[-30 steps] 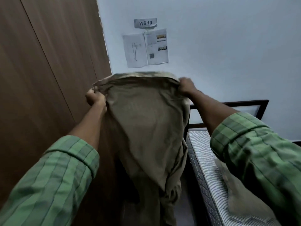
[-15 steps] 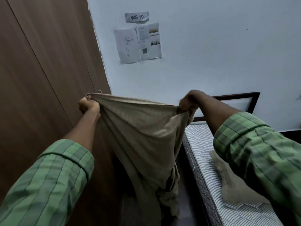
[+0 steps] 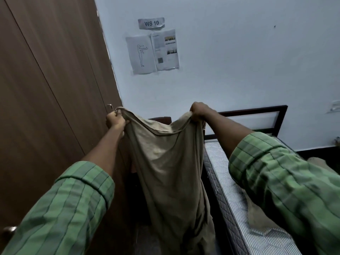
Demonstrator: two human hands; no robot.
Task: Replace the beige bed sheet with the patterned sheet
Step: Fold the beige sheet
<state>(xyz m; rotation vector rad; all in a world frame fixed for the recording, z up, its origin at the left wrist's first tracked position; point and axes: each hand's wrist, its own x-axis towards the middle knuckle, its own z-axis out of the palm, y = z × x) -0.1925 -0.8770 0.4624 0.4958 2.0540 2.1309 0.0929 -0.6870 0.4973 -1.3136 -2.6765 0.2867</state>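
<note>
hands (image 3: pixel 115 120) (image 3: pixel 199 111) grip hanging beige sheet (image 3: pixel 169 162)

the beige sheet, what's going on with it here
A person in a green checked shirt holds the beige sheet up by its top edge, the left hand gripping one corner and the right hand the other. The cloth hangs down between the wooden wardrobe and the bed. The striped mattress lies mostly bare, with a bit of beige cloth still on it. No patterned sheet is in view.
</note>
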